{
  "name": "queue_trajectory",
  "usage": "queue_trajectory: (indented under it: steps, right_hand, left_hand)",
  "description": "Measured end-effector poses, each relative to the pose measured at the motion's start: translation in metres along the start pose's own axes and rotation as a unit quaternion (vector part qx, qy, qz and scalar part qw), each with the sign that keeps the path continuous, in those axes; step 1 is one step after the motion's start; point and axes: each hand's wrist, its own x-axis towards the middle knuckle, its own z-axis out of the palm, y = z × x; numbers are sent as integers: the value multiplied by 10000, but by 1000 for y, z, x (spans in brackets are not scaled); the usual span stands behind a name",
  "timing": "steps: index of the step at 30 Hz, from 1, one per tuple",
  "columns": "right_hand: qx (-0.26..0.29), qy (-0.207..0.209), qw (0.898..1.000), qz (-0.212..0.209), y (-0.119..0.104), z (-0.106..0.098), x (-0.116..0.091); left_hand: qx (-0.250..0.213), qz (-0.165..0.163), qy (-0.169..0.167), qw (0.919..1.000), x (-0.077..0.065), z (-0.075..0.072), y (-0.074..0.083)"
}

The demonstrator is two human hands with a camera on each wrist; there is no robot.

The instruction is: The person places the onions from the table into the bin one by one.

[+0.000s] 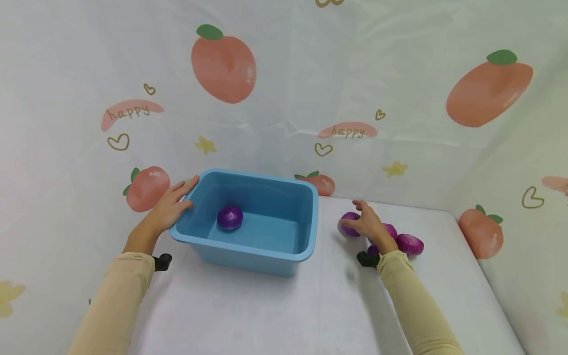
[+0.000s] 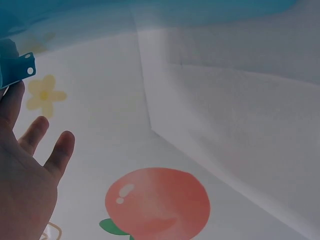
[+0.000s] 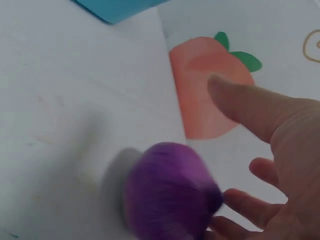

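Head view: right grip (image 1: 369, 224) spread wide, thumb well apart from fingers, no clasp on anything, just beside a purple onion (image 1: 348, 225) on the counter (image 1: 337, 305); contact unclear. Right of that grip, more onions (image 1: 410, 245), partly hidden by the forearm. Leftward, a blue basin (image 1: 248, 262), side wall between right grip and inner onion (image 1: 230, 218). Left grip (image 1: 170, 208) relaxed on the basin's left rim. Beyond both, fruit-printed cloth (image 1: 275, 98).

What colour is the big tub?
The tub is light blue, inside and out; the head view shows it best.
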Motion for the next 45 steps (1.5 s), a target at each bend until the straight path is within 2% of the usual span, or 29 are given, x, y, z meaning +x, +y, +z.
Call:
queue_trajectory:
  steps: [8,18,21,25,30,36,42,45]
  right_hand:
    - [-387,-291,9988,34,6,20,1]
    - [-220,-528,9976,399,5,32,-5]
    - [-176,-470,9971,579,6,32,-5]
    - [-167,-165,9975,673,7,30,-5]
    - [-132,170,9990,385,4,21,-4]
    - [551,376,9977,131,-13,11,-4]
    - [770,534,9931,-702,-41,-3,-6]
    - [929,524,9895,-972,-57,-11,-6]
  left_hand:
    - [-1,32,42,10000,-1,0,1]
    - [-38,-23,67,10000,-3,2,2]
    - [-69,-27,64,10000,-3,3,1]
    - [-82,-25,62,9999,-2,3,2]
    - [-85,4,77,9999,-1,3,2]
    - [-162,15,69,9998,-1,4,1]
    - [-225,41,100,9997,-1,4,1]
    - [-236,23,109,9997,-1,4,2]
